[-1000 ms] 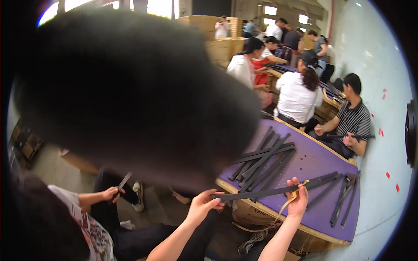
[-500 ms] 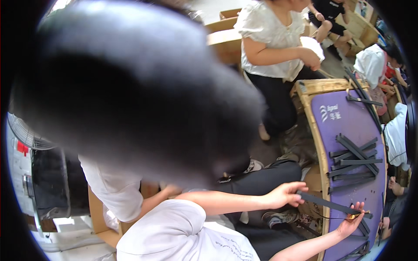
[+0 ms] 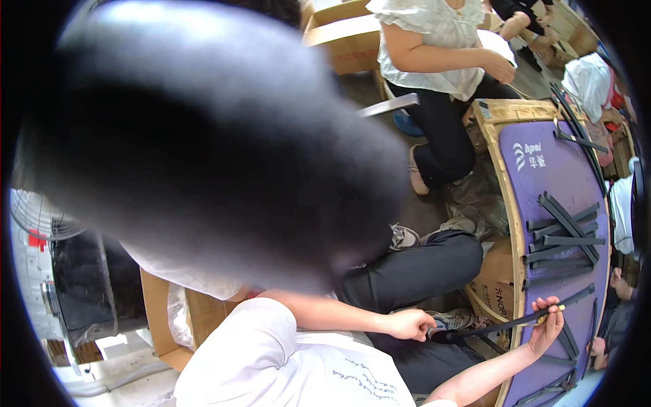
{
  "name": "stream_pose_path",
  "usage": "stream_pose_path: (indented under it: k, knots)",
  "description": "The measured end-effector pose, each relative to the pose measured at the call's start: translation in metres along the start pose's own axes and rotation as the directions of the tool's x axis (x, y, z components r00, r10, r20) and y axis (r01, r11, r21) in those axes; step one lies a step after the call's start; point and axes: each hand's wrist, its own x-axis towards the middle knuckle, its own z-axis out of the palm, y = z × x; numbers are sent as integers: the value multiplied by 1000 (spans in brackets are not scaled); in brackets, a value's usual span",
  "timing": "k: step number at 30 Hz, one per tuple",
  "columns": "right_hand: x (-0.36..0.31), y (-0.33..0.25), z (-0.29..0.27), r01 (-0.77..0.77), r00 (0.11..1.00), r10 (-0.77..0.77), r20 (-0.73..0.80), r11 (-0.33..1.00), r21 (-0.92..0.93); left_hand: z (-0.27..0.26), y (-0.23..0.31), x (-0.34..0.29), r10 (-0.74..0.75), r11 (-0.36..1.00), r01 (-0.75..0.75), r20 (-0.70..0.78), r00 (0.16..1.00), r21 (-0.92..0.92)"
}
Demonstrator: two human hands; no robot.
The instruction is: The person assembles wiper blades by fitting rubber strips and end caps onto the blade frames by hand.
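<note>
My right hand (image 3: 548, 324) grips a long flat black strip (image 3: 505, 327) over the table's near side. A small gold-coloured piece (image 3: 540, 320) shows by its fingers; I cannot make out its kind. The strip's far end extends past this hand over the purple mat, while its other end slopes down toward my lap. There my left hand (image 3: 408, 324) is closed, its fingertips at the strip's lower end. Several more black strips (image 3: 563, 230) lie crossed in a loose pile on the purple mat (image 3: 532, 180).
The mat covers a wooden-framed table (image 3: 503, 183). Cardboard boxes (image 3: 494, 281) stand below it, another open box (image 3: 159, 312) at left. A large blurred dark shape (image 3: 224, 149) blocks the upper left. A person in a white blouse (image 3: 434, 54) sits beyond; others work at right. A fan (image 3: 41, 214) stands left.
My left hand has moved down and left with the strip's lower end, its fingers now more curled. My right hand has risen slightly, still on the strip. The view has shifted.
</note>
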Motion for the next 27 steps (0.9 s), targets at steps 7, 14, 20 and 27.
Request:
stream_pose_path:
  k: [7,14,20,27]
  knots:
    - [3,-9,34,-75,994,79,78,995,-62,-23,90,52,214,977,-214,-70,974,9]
    - [-3,-2,55,-168,969,215,118,933,-317,-38,178,140,581,810,-577,-270,767,106]
    - [-13,11,57,-273,956,287,62,947,-169,-12,209,170,586,807,-588,-185,789,46]
    - [-10,15,66,-206,970,229,75,950,-235,-9,219,173,466,864,-497,-251,848,-76]
